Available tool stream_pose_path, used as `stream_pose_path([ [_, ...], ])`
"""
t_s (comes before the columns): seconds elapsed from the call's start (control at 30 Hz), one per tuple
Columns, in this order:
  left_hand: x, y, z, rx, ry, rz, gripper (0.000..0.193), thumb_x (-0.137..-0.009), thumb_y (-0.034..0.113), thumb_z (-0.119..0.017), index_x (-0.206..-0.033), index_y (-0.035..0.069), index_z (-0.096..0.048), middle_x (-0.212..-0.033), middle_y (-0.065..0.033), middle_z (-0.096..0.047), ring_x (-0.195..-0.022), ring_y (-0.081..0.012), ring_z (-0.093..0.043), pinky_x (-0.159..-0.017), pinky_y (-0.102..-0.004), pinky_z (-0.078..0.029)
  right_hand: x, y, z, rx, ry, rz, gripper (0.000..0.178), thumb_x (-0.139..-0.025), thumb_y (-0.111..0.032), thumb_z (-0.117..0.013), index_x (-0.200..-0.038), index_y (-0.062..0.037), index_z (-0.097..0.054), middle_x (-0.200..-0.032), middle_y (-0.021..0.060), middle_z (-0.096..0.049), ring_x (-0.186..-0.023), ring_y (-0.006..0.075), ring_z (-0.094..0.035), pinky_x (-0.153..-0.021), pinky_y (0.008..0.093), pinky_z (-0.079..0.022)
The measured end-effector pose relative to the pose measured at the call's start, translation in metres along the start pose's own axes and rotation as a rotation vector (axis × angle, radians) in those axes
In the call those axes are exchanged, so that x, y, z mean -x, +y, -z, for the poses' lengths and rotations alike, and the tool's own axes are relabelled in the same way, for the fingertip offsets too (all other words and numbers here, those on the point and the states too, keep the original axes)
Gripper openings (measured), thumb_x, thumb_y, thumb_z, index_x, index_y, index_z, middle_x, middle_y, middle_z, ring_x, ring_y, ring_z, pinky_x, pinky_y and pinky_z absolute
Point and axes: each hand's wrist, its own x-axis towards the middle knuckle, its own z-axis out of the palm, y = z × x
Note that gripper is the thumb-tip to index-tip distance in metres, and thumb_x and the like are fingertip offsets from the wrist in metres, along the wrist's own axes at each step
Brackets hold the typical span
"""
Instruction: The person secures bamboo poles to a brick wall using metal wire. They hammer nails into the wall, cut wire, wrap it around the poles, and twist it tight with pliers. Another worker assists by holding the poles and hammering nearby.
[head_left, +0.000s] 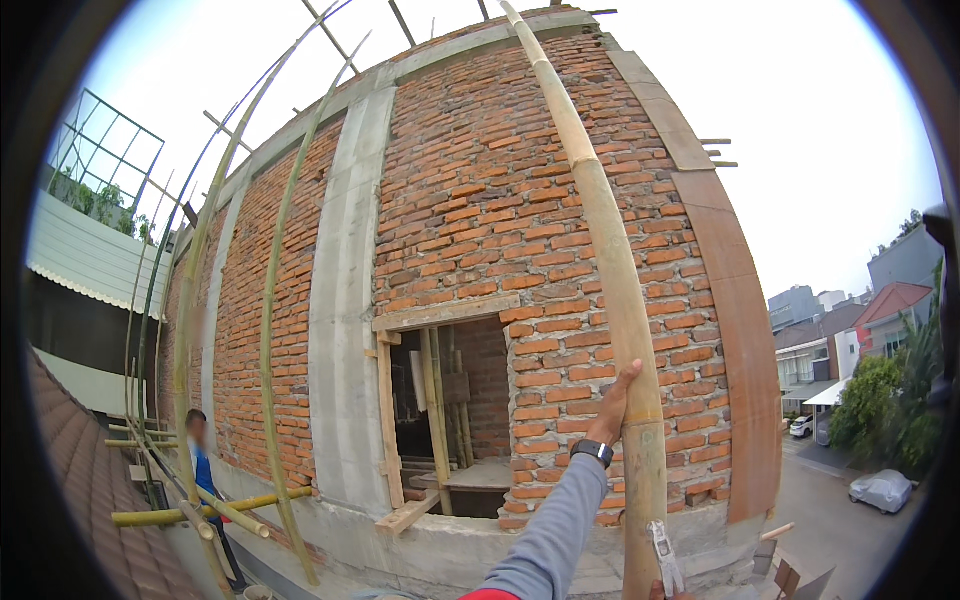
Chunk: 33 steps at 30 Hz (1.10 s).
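A thick pale bamboo pole (610, 245) rises in front of me, leaning a little to the left at its top. My left hand (612, 405), with a dark watch on its wrist, is closed around it at mid-height; part of the fingers is hidden behind the pole. Low on the pole lies a slim silvery metal tool (664, 556) with two arms, its exact kind unclear. Only a few fingertips of my right hand (668, 593) show at the bottom edge, closed about the tool's lower end.
Ahead stands a brick wall (470, 200) with a wood-framed opening (445, 318). Further bamboo poles (272, 300) stand at left, crossed by horizontal ones (215, 506). A person in blue (203, 470) is among them, beside a tiled roof (100, 480). A street (835, 540) lies below right.
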Motion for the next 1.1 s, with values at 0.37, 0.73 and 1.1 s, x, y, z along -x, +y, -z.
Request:
stream_pose_path([
  [0.37,0.001,0.005,0.001,0.026,-0.061,0.038,0.066,-0.089,0.061,-0.064,-0.120,0.003,-0.057,-0.096,-0.0069,-0.064,-0.084,-0.0167,-0.066,-0.074,-0.0315,-0.057,0.007,0.006,-0.011,-0.187,-0.326,-0.304,0.032,-0.101,-0.031,-0.053,-0.107,-0.0025,-0.066,-0.081,0.0269,-0.065,-0.070,0.0455,-0.063,-0.059,0.0527,-0.049],
  [0.73,-0.005,0.002,0.006,0.024,-0.049,0.058,0.066,-0.090,0.061,-0.063,-0.121,0.003,-0.057,-0.096,-0.0077,-0.064,-0.084,-0.0183,-0.066,-0.074,-0.0331,-0.057,0.000,-0.009,0.008,-0.265,-0.223,-0.242,0.050,-0.098,-0.035,-0.058,-0.137,-0.0041,-0.052,-0.122,0.0285,-0.062,-0.110,0.0468,-0.060,-0.091,0.0515,-0.050],
  [1.1,-0.002,0.001,0.001,0.024,-0.061,-0.023,0.066,-0.089,0.061,-0.064,-0.122,0.004,-0.056,-0.097,-0.0082,-0.064,-0.083,-0.0189,-0.066,-0.076,-0.0342,-0.056,-0.003,0.011,-0.001,-0.311,-0.251,-0.210,0.066,-0.091,-0.047,-0.068,-0.137,-0.0021,-0.052,-0.111,0.0275,-0.067,-0.098,0.0445,-0.065,-0.081,0.0491,-0.054],
])
